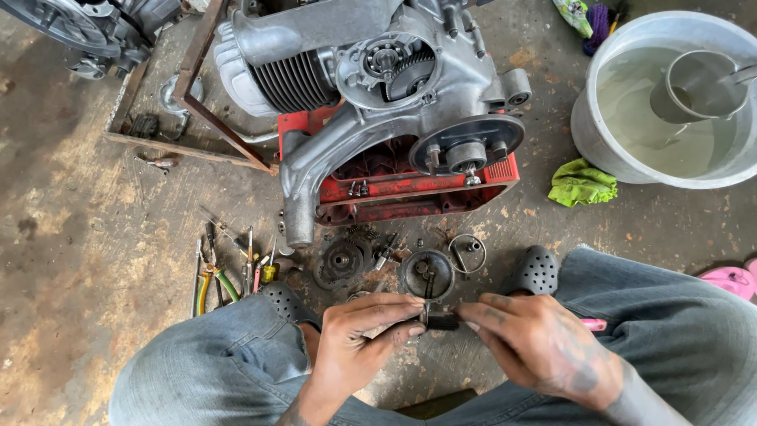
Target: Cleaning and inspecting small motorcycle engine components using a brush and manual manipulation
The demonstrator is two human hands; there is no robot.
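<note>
My left hand (364, 335) and my right hand (536, 343) meet low in the head view, between my knees. Together they pinch a small dark cylindrical metal part (438, 319) by their fingertips. Just beyond the fingers lies a round dark housing (427, 273) on the concrete floor. Beside it sit a dirty gear-like disc (341, 260) and a thin metal ring (467, 251). Farther off, a grey scooter engine (378, 87) rests on a red crate (410, 193).
Pliers and screwdrivers (229, 272) lie on the floor at left. A large grey tub of water (670, 99) with a metal cup stands at upper right, a green rag (582, 184) beside it. A rusty metal frame (197, 95) lies at upper left.
</note>
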